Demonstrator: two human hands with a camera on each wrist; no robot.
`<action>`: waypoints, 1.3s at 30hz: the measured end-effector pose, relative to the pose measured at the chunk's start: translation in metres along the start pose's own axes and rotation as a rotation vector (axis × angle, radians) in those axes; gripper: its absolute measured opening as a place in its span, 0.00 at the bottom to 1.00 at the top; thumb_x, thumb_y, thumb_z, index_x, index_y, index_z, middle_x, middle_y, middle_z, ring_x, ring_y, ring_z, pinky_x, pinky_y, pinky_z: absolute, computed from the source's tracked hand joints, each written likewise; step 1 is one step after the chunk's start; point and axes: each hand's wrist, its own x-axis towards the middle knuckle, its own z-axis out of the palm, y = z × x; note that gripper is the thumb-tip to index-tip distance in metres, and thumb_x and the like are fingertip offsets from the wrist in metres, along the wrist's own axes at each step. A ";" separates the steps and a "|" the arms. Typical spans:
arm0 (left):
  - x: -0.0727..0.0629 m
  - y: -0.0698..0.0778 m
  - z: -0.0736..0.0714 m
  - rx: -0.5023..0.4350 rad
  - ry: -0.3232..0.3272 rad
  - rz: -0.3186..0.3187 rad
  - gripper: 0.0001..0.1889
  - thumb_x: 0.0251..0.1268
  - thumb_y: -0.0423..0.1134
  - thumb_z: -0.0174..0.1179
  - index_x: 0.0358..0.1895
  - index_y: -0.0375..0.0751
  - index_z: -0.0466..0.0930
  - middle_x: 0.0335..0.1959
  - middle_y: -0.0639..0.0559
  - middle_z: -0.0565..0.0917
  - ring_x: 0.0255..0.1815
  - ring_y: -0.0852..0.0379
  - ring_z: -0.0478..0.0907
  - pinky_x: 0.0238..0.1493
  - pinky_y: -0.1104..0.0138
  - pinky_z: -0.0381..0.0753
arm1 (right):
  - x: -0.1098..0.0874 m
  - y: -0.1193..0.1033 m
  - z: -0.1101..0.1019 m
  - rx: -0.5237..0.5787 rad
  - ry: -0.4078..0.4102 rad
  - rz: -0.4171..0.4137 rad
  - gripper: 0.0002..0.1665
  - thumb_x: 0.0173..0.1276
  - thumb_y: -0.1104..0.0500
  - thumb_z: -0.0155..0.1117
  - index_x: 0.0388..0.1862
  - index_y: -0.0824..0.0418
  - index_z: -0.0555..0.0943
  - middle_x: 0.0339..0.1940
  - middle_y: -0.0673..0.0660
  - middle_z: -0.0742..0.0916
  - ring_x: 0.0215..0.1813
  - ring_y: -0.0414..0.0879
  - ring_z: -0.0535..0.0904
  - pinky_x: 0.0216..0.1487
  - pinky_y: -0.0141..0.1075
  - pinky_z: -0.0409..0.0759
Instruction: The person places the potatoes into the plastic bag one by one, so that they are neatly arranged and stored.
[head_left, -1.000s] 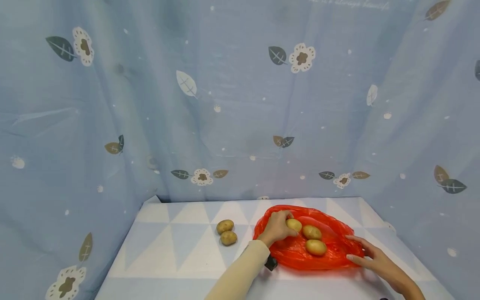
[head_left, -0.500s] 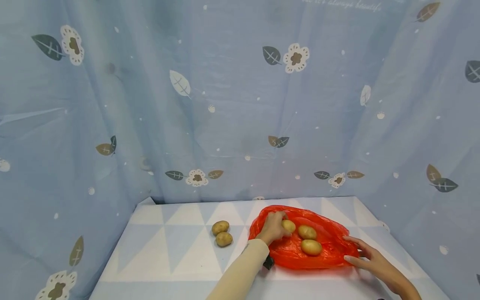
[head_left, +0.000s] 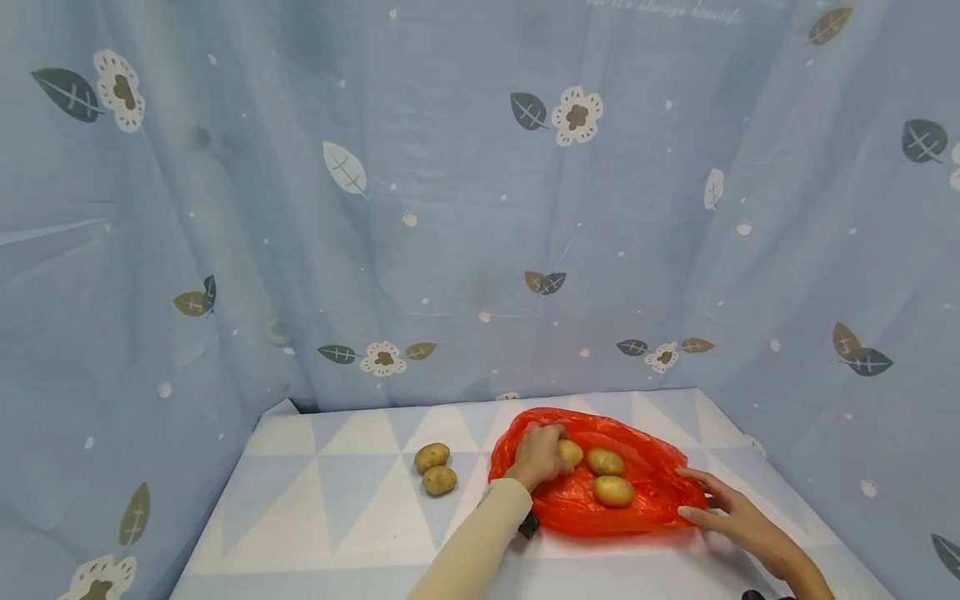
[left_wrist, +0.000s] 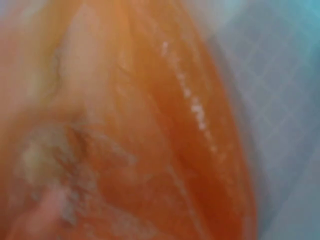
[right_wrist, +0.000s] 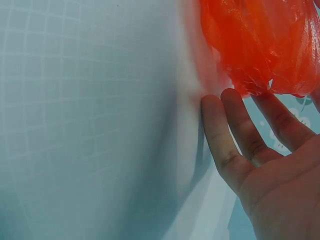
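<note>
A pale blue fabric curtain printed with leaves and flowers (head_left: 450, 208) hangs behind and on both sides, framing the workspace. In front of it, a flat desk covered in white and pale-blue triangles (head_left: 300, 533) carries everything within arm's reach.

On the right half of the desk lies a crinkled, translucent red plastic bag (head_left: 585, 523), its mouth spread wide; such thin film probably needs steadying to stay that way. That would explain the right hand (head_left: 731, 512): its fingers are extended and spread, touching the bag's right end rather than clenching it. The left hand (head_left: 536, 454) reaches in from the bag's left side, fingers curled round a yellow-brown oval potato (head_left: 571, 452); the left wrist view is too blurred to show that contact.

Just right of it, a second oval potato (head_left: 604, 462) and a smooth, yellowish one on the near side (head_left: 613, 492) rest in the bag, where its raised rim likely checks rolling. Two more brown-skinned potatoes (head_left: 437, 469) sit outside, left of the bag, one just beyond the other.
</note>
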 end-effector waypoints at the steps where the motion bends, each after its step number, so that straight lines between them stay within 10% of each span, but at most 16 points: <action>1: 0.000 0.000 -0.001 0.014 -0.004 0.005 0.22 0.48 0.43 0.83 0.48 0.47 0.86 0.36 0.58 0.83 0.38 0.57 0.74 0.44 0.63 0.79 | 0.000 -0.001 0.000 0.000 0.002 -0.002 0.48 0.69 0.41 0.69 0.81 0.55 0.62 0.74 0.69 0.69 0.57 0.55 0.76 0.50 0.50 0.85; 8: 0.000 0.001 -0.017 0.048 -0.079 0.097 0.26 0.51 0.47 0.81 0.53 0.44 0.83 0.40 0.57 0.83 0.43 0.58 0.77 0.51 0.65 0.79 | 0.002 0.000 0.000 -0.005 -0.001 0.018 0.48 0.69 0.40 0.69 0.81 0.55 0.62 0.74 0.69 0.68 0.57 0.55 0.76 0.49 0.49 0.85; 20: -0.009 -0.006 -0.088 -0.332 -0.156 0.238 0.13 0.73 0.44 0.66 0.51 0.40 0.85 0.45 0.55 0.86 0.45 0.60 0.81 0.48 0.68 0.80 | 0.003 -0.007 0.001 -0.022 -0.006 0.007 0.49 0.69 0.39 0.68 0.81 0.54 0.61 0.74 0.69 0.68 0.57 0.55 0.75 0.50 0.51 0.85; 30: -0.033 -0.072 -0.128 -0.411 -0.037 0.148 0.11 0.73 0.44 0.64 0.54 0.49 0.85 0.54 0.53 0.84 0.44 0.56 0.80 0.38 0.62 0.81 | 0.007 -0.013 0.001 -0.034 0.003 -0.006 0.48 0.70 0.38 0.66 0.81 0.56 0.61 0.75 0.70 0.68 0.59 0.56 0.76 0.51 0.57 0.84; 39: -0.061 -0.116 -0.151 -0.356 -0.079 0.131 0.09 0.75 0.47 0.63 0.52 0.51 0.84 0.48 0.59 0.84 0.44 0.56 0.80 0.42 0.63 0.82 | 0.008 -0.015 0.001 -0.028 0.002 -0.020 0.48 0.71 0.39 0.65 0.81 0.59 0.60 0.75 0.71 0.68 0.58 0.56 0.76 0.51 0.54 0.84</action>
